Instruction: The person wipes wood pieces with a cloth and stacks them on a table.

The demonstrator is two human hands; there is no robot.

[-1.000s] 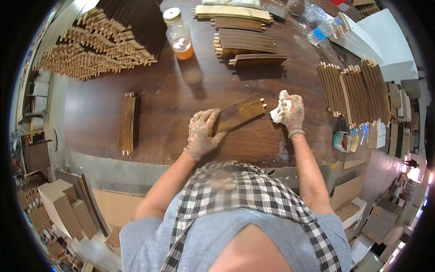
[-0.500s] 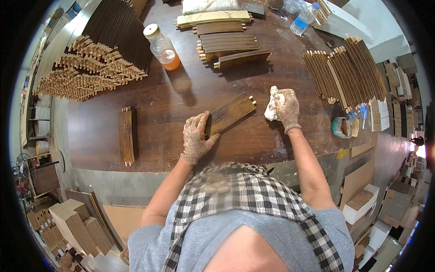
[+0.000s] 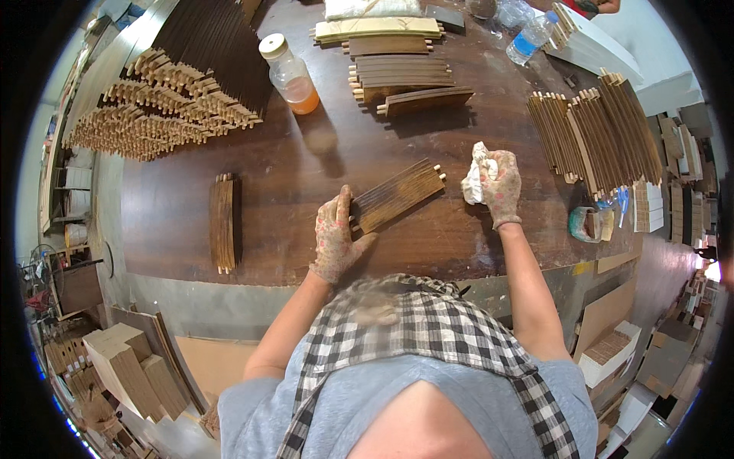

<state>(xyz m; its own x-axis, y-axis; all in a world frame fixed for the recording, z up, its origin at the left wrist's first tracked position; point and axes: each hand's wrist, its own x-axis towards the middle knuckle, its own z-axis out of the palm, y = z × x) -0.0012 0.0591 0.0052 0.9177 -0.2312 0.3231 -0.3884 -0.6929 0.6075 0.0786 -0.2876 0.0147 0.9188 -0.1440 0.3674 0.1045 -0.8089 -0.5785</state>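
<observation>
A dark brown wooden slat piece (image 3: pixel 399 196) with lengthwise lines and pale dowel pegs at its ends lies slanted on the table before me. My left hand (image 3: pixel 336 239), in a spotted work glove, grips its left end, with the thumb at the near edge and the fingers at the far corner. Off its right end, my gloved right hand (image 3: pixel 501 188) is closed around a crumpled white cloth (image 3: pixel 479 176), apart from the wood. To the left stands a small row of similar dark slats (image 3: pixel 224 223) with dowel ends.
Dowelled slats are piled high at far left (image 3: pixel 206 69), with more slat stacks at the back (image 3: pixel 403 73) and right (image 3: pixel 600 134). A jar of orange liquid (image 3: pixel 294 80), a water bottle (image 3: pixel 531 40) and a small tub (image 3: pixel 585 224) stand about. Another person's hand (image 3: pixel 608 6) shows at the top right.
The view has shifted a little, so the table's things appear farther right. The slat piece and both hands have come slightly nearer. Another person's hand has appeared at the top right.
</observation>
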